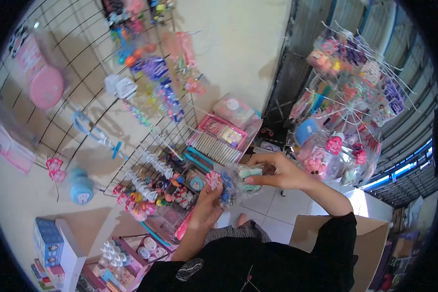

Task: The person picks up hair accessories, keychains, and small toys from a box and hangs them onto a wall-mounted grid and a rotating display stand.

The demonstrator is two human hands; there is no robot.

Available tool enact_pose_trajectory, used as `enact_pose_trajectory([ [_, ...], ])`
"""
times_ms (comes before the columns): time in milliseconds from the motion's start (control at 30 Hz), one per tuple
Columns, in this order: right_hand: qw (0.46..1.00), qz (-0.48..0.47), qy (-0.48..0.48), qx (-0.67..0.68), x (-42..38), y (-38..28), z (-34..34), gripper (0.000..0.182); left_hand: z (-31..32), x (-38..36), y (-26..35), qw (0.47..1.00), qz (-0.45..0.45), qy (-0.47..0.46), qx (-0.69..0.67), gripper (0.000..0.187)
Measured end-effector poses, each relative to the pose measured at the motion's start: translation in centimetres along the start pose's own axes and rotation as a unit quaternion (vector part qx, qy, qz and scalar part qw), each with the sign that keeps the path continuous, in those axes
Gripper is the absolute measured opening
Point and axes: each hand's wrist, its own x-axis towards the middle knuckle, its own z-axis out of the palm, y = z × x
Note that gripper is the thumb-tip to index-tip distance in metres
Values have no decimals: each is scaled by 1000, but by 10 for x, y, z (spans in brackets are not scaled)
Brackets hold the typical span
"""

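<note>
My left hand is closed on a pink card at the top of a clear packet with blue items in it. To its right, my right hand pinches a clear packet with pale green items. Both packets are close together in front of my body, and their edges overlap, so I cannot tell where one ends. Below and left of the hands are trays of small accessories.
A wire grid with hanging packets covers the left wall. On the right stands a rotating wire rack full of accessories. An open cardboard box is at the lower right, and a pink organizer at the lower left.
</note>
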Motion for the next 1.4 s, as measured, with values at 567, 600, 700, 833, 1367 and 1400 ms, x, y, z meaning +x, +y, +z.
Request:
enact_pose_trajectory([
  [567, 919, -50, 276, 276, -58, -44, -58, 60, -15, 10, -15, 965, -152, -5, -213, 19],
  [600, 911, -86, 327, 238, -62, -44, -64, 63, -18, 13, -20, 965, -160, -14, -208, 19],
  [700, 933, -93, 348, 17, -83, -36, -101, 41, -23, 20, -30, 962, -195, -7, -193, 20],
  [833, 828, -180, 530, 44, -115, -43, -118, 32, -47, 31, -39, 941, -224, -53, -249, 30],
  [1367, 621, -431, 643, 119, -197, -35, -236, 21, -15, 49, -41, 972, -133, 113, -157, 18],
  [1400, 617, -435, 645, 117, -196, -35, -234, 21, -13, 49, -43, 979, -122, 97, -133, 19],
])
